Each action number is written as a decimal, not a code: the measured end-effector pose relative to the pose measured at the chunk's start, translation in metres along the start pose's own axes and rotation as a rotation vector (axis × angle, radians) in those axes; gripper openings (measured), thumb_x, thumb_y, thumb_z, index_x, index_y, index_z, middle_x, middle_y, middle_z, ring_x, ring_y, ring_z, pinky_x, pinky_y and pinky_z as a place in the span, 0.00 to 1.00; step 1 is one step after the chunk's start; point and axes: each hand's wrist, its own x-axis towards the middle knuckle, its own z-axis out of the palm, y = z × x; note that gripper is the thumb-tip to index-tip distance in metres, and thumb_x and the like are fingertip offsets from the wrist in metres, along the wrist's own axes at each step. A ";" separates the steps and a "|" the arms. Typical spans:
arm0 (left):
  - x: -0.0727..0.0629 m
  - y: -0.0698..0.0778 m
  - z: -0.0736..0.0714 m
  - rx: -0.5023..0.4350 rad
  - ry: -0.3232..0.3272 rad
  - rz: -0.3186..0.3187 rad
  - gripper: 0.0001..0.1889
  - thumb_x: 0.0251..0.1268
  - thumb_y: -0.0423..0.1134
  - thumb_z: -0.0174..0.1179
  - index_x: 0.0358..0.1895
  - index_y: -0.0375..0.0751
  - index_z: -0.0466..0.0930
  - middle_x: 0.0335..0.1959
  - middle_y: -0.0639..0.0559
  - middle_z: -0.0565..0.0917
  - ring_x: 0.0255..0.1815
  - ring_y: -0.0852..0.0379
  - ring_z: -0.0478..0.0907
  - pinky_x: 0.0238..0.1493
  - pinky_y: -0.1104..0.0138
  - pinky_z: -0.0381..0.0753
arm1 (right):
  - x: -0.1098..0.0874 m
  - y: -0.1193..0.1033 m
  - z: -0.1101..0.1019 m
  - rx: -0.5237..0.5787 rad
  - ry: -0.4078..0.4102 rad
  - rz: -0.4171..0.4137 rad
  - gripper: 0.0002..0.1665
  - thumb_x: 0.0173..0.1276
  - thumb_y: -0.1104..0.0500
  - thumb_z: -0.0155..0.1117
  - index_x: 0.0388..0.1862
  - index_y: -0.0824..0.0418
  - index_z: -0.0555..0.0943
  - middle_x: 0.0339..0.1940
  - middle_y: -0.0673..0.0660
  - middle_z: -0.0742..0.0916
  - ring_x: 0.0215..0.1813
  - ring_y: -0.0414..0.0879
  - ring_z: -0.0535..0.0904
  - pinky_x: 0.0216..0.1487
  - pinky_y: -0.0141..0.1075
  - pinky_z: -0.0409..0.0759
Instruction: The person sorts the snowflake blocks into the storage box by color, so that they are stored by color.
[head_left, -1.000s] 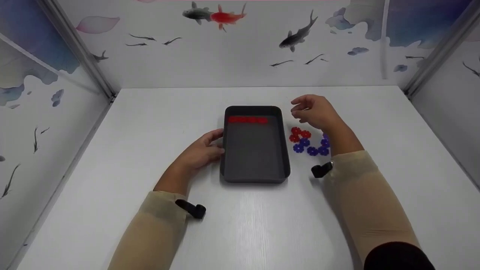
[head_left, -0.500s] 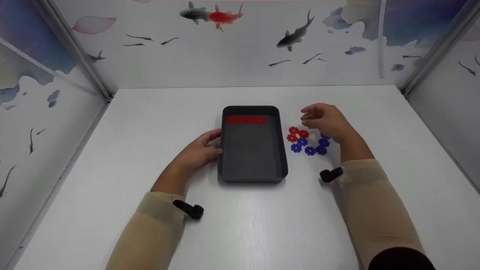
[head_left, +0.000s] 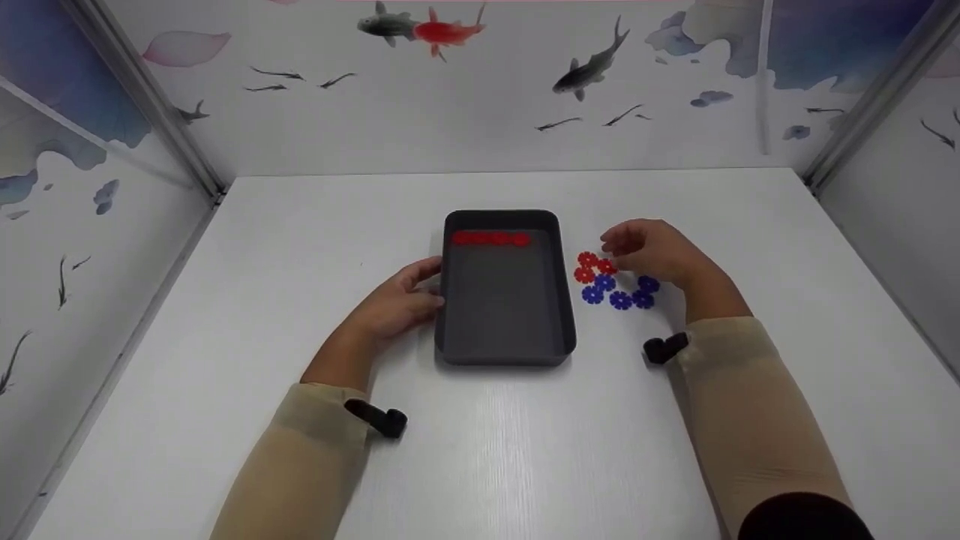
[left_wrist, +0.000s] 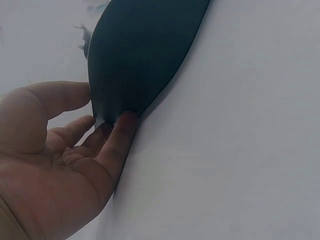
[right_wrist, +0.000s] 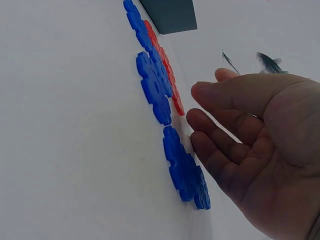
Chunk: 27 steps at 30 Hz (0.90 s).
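1. We see loose red pieces [head_left: 584, 274] and blue pieces [head_left: 620, 300] lying right of the dark tray [head_left: 506, 300]; a red row [head_left: 491, 238] lies inside its far end.
2. Our right hand [head_left: 649, 249] is beside the loose reds, thumb and fingertips slightly apart; we cannot tell whether they touch.
3. Our left hand [head_left: 397, 304] rests against the tray's left wall, thumb and fingers apart.
4. We judge the notched pieces light, stiff, perhaps slick: best pinched by opposite edges.

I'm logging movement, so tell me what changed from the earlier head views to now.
The right hand shifted rightward and down toward the loose red flower-shaped discs; nothing visibly taken or let go. The left hand against the gray tray and the row of red discs inside are unchanged.
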 end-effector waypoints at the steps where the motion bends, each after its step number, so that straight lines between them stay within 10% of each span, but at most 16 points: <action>1: 0.000 0.000 0.000 0.002 0.001 0.000 0.38 0.72 0.28 0.62 0.83 0.53 0.65 0.84 0.58 0.65 0.74 0.52 0.77 0.75 0.55 0.78 | 0.000 0.000 0.000 -0.009 -0.007 -0.002 0.25 0.76 0.60 0.69 0.69 0.48 0.80 0.66 0.57 0.84 0.68 0.55 0.79 0.74 0.55 0.79; 27: -0.002 0.002 0.001 0.009 -0.019 0.020 0.38 0.73 0.27 0.60 0.84 0.50 0.62 0.85 0.55 0.63 0.76 0.51 0.75 0.74 0.56 0.78 | 0.000 -0.002 0.004 -0.108 -0.001 0.007 0.27 0.72 0.64 0.71 0.67 0.47 0.81 0.64 0.58 0.82 0.66 0.58 0.77 0.74 0.57 0.79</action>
